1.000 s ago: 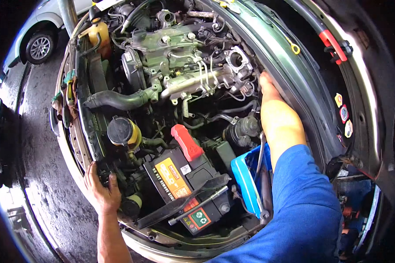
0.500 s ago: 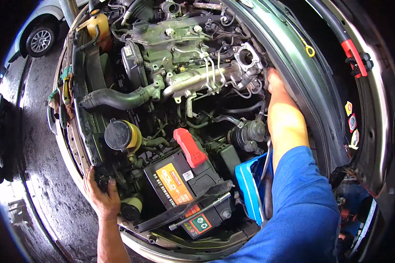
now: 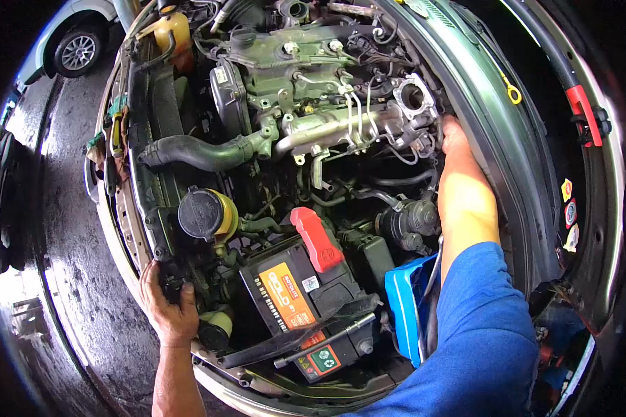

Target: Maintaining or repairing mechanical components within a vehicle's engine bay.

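My right arm stretches deep along the far right side of the engine bay. My right hand (image 3: 455, 133) is beside the engine (image 3: 306, 83), near the round metal throttle opening (image 3: 413, 97); its fingers are hidden behind engine parts. At the front left edge of the bay, my left hand (image 3: 170, 314) leans on a black part (image 3: 172, 279) with thumb and fingers apart. Just above it stands a yellowish reservoir with a black cap (image 3: 200, 213). A second black-capped pale reservoir (image 3: 218, 326) sits to the right of that hand.
A battery (image 3: 282, 292) with a red terminal cover (image 3: 317, 240) sits in the near middle. Across it lie a black bracket (image 3: 306, 330) and a metal ratchet-like bar (image 3: 327, 339). A blue pouch-like item (image 3: 403, 313) is by my right sleeve. A black hose (image 3: 195, 153) crosses the front.
The whole view has shifted, so the scene sits a little further right and lower. Both hands stay in about the same places on the car.
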